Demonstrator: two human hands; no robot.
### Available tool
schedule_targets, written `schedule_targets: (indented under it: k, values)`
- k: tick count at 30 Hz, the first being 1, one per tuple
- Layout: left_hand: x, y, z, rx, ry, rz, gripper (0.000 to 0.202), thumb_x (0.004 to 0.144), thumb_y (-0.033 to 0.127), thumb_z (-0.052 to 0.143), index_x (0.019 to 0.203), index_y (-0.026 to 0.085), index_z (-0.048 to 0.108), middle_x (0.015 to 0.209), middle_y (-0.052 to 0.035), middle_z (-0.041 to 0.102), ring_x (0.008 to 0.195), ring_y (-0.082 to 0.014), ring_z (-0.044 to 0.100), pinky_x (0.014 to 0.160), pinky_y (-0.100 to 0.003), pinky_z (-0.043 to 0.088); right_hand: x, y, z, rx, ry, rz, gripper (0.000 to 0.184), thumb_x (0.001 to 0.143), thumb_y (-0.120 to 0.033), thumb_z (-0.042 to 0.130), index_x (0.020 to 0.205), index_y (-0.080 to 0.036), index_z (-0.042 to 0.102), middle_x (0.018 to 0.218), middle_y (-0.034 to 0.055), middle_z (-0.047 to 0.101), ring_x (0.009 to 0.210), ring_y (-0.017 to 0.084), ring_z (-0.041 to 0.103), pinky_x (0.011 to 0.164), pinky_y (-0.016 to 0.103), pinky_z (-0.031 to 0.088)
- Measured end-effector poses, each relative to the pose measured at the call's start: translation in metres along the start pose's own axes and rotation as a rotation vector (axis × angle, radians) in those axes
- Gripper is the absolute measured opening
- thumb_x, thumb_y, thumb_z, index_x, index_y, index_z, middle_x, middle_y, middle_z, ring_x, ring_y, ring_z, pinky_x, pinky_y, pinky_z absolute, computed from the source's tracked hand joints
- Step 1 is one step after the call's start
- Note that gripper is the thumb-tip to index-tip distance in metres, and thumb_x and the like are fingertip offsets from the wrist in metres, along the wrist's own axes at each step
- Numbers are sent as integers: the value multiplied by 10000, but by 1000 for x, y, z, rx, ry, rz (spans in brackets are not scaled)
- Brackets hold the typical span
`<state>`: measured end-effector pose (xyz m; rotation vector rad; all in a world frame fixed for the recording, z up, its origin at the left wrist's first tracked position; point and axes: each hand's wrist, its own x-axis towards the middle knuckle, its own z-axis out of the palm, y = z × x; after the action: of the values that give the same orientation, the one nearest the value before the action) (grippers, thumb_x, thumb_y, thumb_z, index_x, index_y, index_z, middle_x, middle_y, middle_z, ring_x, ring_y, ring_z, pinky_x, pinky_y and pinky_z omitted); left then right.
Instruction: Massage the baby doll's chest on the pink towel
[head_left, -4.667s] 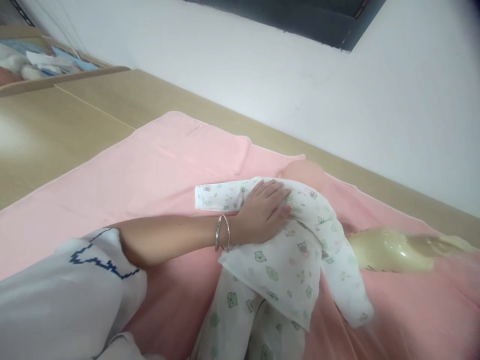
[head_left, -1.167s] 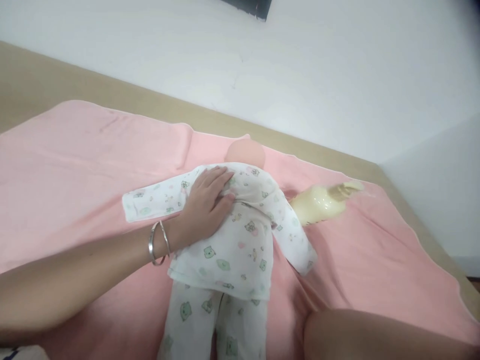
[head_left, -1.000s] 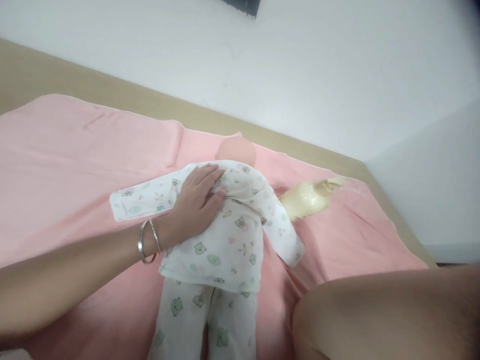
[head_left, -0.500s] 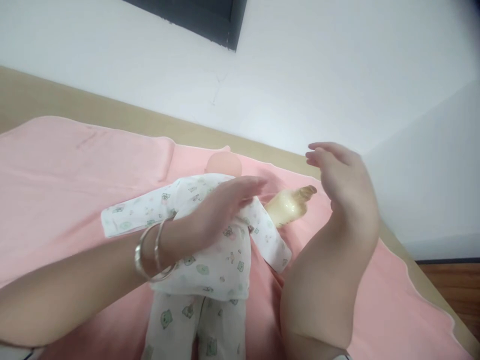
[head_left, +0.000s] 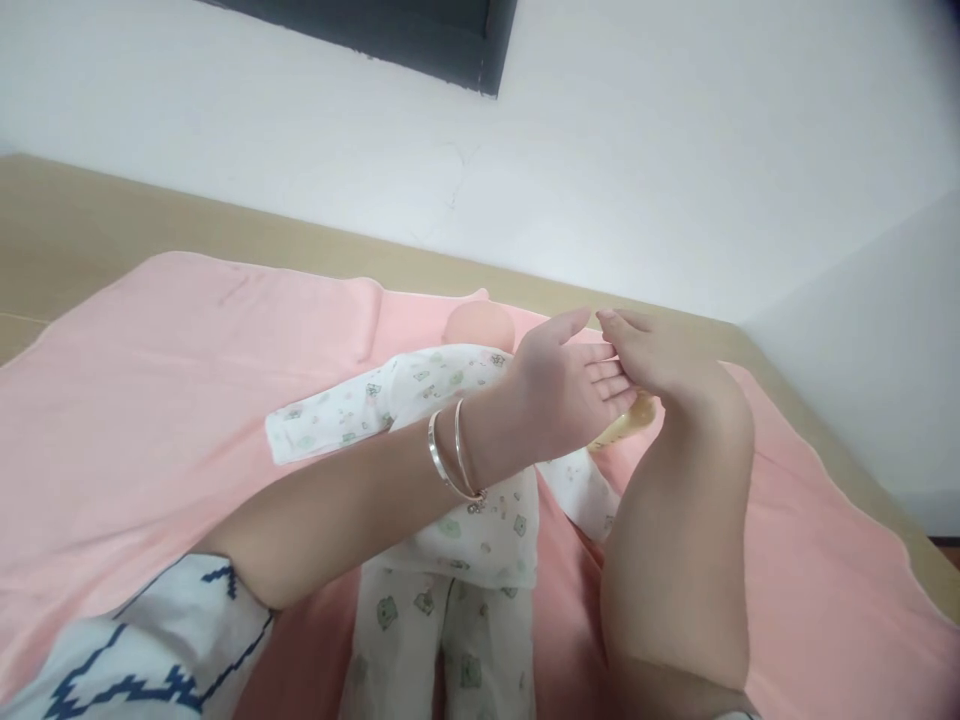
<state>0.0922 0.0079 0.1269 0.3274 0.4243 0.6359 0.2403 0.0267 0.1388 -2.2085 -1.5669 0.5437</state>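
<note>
My left hand (head_left: 566,385) is raised palm up, its fingers stretched out and nothing in it. Two silver bangles (head_left: 450,455) circle that wrist. Its fingertips meet my right hand (head_left: 660,355), which is bent at the wrist with its thumb and fingers extended; some of those fingers are hidden. Below the hands lies a doll-like figure in a white printed long-sleeved top (head_left: 427,375) and matching trousers (head_left: 487,640). Its round, skin-coloured head (head_left: 480,326) shows above the collar. Mostly behind my hands is a yellowish baby bottle (head_left: 626,425).
A pink blanket (head_left: 187,400) spreads under the clothed figure, on a tan surface (head_left: 187,210). Beyond it rises a white wall (head_left: 600,150) with a dark-framed opening (head_left: 420,35) at the top.
My left hand has moved right and turned palm up, reaching my right hand. My right hand has lowered slightly. The bottle is now mostly covered, and the view has shifted a little left.
</note>
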Motion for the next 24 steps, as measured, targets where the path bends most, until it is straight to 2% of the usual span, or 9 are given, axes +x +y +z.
schedule_targets:
  k: [2, 4, 8, 11, 16, 21, 24]
  values:
    - [-11, 1, -3, -1, 40, -41, 690, 986, 447, 422, 1495, -19, 407, 1435, -228, 571, 1430, -259, 495, 1178, -318, 445, 6, 6, 5, -3, 1, 9, 511, 975, -594, 325, 1157, -233, 637, 1300, 147, 684, 1189, 356, 644, 1030, 546, 485]
    - [-25, 3, -5, 10, 79, -71, 650, 998, 430, 412, 1457, -28, 455, 1427, -237, 576, 1414, -267, 514, 1185, -323, 439, 8, 10, 7, -7, 6, 9, 516, 969, -608, 333, 1182, -246, 631, 1381, 142, 640, 1238, 371, 615, 1074, 574, 444]
    - [-51, 8, -4, 50, 196, -57, 551, 1000, 368, 419, 1359, -27, 555, 1363, -249, 621, 1317, -287, 606, 1148, -349, 487, 5, 14, 7, -23, 37, 7, 499, 962, -576, 362, 1233, -256, 632, 1336, 139, 671, 1160, 373, 661, 1057, 585, 451]
    - [-68, 13, -1, 64, 240, -5, 526, 993, 360, 426, 1334, -11, 578, 1300, -251, 659, 1279, -300, 634, 1143, -381, 493, 1, 12, 6, -7, 82, -6, 491, 958, -535, 375, 1260, -248, 636, 1312, 146, 683, 1160, 377, 667, 1027, 568, 481]
    - [-89, 24, -2, 65, 232, 101, 533, 979, 356, 414, 1410, 65, 531, 1331, -211, 656, 1337, -310, 591, 1191, -445, 439, -4, 11, 8, 42, 139, -44, 464, 958, -481, 386, 1236, -229, 659, 1251, 131, 712, 1143, 355, 679, 1011, 538, 501]
    - [-104, 38, -7, 110, 178, 212, 577, 968, 366, 368, 1478, 118, 470, 1418, -166, 607, 1444, -311, 474, 1211, -469, 388, -4, 16, 11, 116, 180, -79, 473, 954, -466, 415, 1291, -232, 650, 1249, 99, 723, 1155, 315, 679, 1045, 512, 495]
    - [-107, 42, -10, 162, 172, 269, 590, 975, 378, 288, 1475, 130, 478, 1435, -143, 595, 1481, -321, 412, 1201, -507, 371, -8, 13, 9, 110, 195, -73, 499, 938, -448, 464, 1342, -211, 633, 1344, 113, 678, 1238, 320, 645, 1099, 514, 468]
